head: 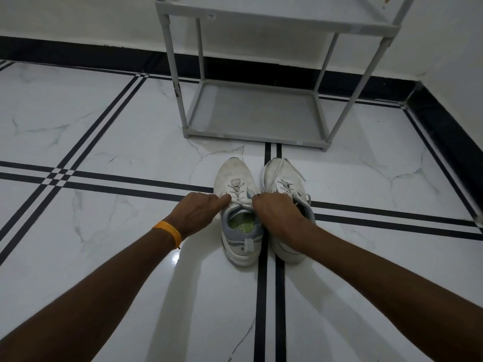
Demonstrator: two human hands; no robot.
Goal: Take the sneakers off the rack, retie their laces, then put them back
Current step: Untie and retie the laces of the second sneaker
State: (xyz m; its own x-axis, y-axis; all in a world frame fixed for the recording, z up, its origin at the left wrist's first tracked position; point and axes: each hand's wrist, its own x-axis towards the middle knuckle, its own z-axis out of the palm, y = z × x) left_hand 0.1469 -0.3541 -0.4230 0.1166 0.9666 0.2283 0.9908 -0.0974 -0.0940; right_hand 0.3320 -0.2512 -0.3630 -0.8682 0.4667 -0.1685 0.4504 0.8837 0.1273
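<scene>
Both hands, left (201, 209) and right (274, 212), pinch the left sneaker's (239, 205) laces (236, 190); pull evenly outward, snugging the knot.

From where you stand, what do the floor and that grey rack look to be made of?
The floor looks like polished marble-look tile: glossy glare, grey veining, black inlaid stripes. The grey rack looks like matte plastic tubing with corner joints; its bottom shelf seems a dull fabric or plastic sheet, hard to tell which.

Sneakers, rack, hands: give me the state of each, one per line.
Left sneaker: on the floor, laces being worked.
Right sneaker: on the floor, lace loose.
Rack: bottom shelf bare.
Left hand: at the left sneaker's laces.
Right hand: pinching the lace.
</scene>
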